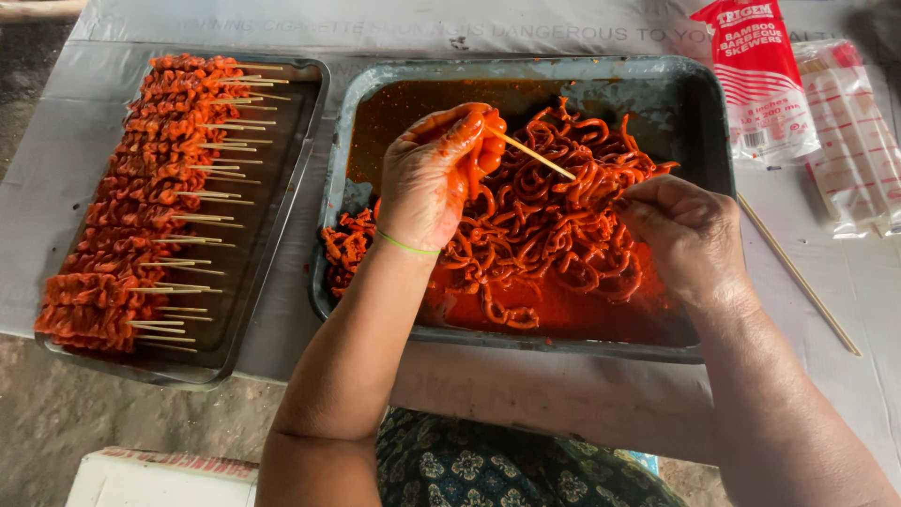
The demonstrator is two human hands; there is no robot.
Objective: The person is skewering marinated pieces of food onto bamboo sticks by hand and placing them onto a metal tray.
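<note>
Head view: left hand [434,178] pinches a red meat strip onto a skewer [533,154] above the tray [526,68], so sauce drips back in; right hand [683,230], curled, reaches into the meat [554,235] (finished sticks [141,197] lie left)

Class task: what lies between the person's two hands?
In the head view, a bamboo skewer spans from the left hand toward the right hand, above red marinated strips.
</note>
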